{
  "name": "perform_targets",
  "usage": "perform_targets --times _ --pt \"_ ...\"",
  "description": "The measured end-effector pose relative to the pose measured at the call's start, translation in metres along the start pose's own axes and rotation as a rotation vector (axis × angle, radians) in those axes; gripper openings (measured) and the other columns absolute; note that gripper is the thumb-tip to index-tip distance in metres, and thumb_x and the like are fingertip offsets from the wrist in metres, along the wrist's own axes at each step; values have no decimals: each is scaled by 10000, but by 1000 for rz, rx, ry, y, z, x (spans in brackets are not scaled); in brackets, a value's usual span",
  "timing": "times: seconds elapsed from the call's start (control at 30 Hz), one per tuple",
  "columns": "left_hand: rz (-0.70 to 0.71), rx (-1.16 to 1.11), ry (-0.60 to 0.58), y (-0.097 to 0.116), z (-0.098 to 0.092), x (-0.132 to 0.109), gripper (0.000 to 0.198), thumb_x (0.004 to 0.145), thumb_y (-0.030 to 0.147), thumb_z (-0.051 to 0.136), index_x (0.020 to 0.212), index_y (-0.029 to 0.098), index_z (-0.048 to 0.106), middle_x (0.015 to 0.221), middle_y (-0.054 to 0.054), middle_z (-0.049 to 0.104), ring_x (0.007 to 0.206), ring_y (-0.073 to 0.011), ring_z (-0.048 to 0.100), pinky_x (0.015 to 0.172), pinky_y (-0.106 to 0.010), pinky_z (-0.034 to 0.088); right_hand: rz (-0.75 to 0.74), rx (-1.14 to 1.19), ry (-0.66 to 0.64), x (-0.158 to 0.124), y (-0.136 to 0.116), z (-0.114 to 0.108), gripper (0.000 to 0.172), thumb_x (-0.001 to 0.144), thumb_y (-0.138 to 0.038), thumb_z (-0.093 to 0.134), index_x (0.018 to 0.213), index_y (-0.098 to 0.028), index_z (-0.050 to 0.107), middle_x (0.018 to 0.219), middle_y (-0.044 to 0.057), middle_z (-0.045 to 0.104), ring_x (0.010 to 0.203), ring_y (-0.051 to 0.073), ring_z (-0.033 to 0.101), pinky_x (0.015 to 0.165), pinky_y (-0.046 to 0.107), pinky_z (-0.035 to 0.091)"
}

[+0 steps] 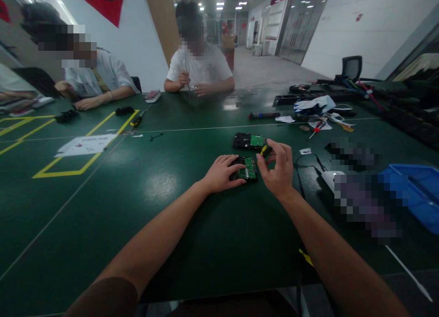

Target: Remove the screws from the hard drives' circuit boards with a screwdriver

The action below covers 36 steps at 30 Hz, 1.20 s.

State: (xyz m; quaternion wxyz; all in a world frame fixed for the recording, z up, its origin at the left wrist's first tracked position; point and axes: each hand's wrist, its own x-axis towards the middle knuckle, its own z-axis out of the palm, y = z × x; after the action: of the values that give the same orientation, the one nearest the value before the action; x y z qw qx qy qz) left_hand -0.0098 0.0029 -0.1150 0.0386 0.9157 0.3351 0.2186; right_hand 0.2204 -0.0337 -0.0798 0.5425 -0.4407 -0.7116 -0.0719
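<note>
A hard drive (250, 169) with a green circuit board lies on the table under my left hand (222, 174). The thumb is at its near edge and the fingers reach over its far left part, gripping it. My right hand (279, 168), just to the right, is closed around a yellow-and-black screwdriver (264, 151). Whether the screwdriver's tip touches the drive cannot be made out. A second hard drive (247, 141), also with green board showing, lies just beyond the first.
On the green table (164, 234), a red screwdriver (318, 127), gloves (313, 105) and cables lie at the right rear. A blue tray (421, 189) is at the right edge. Another screwdriver (136, 120) and white paper (85, 144) lie left. Two people sit across.
</note>
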Motion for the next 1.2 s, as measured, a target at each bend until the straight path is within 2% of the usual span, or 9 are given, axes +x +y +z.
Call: perform_targets --times 0.1,0.27,0.6,0.83,1.03,1.2 --pt "6 -10 -3 0 0 0 570 884 632 631 1343 294 649 1548 -118 469 1401 -361 446 1161 -570 338 -9 2 4 0 0 0 614 886 -183 644 1446 -337 445 1232 106 514 967 238 601 641 376 615" --pt "4 3 -3 1 -1 0 569 889 636 622 1342 292 648 1547 -122 469 1404 -353 448 1162 -558 344 -12 17 -14 2 -1 -1 660 891 -153 583 1502 -298 382 1326 136 512 1074 273 611 750 436 635" --pt "19 19 2 -1 0 -1 584 896 648 604 1355 290 639 1547 -124 467 1399 -350 453 1157 -548 349 -26 -12 -4 2 -1 -2 658 877 -160 618 1482 -300 402 1274 124 537 942 230 619 673 397 621" --pt "27 17 8 -1 0 -1 584 896 643 609 1356 285 638 1541 -129 474 1392 -356 460 1144 -556 362 -54 9 -4 2 1 0 660 910 -167 591 1519 -303 377 1338 127 543 1145 285 589 740 411 630" --pt "24 13 7 -2 1 -1 591 899 652 596 1364 289 633 1547 -124 467 1391 -351 461 1152 -550 357 1 -49 6 1 0 -3 600 909 -233 662 1463 -316 446 1255 108 575 1007 255 625 696 401 612" --pt "25 22 15 -2 2 -2 589 898 654 597 1359 290 638 1543 -122 472 1391 -349 460 1153 -544 355 -32 -20 17 3 -2 -5 586 909 -233 675 1444 -343 464 1235 99 559 1029 259 610 659 377 612"
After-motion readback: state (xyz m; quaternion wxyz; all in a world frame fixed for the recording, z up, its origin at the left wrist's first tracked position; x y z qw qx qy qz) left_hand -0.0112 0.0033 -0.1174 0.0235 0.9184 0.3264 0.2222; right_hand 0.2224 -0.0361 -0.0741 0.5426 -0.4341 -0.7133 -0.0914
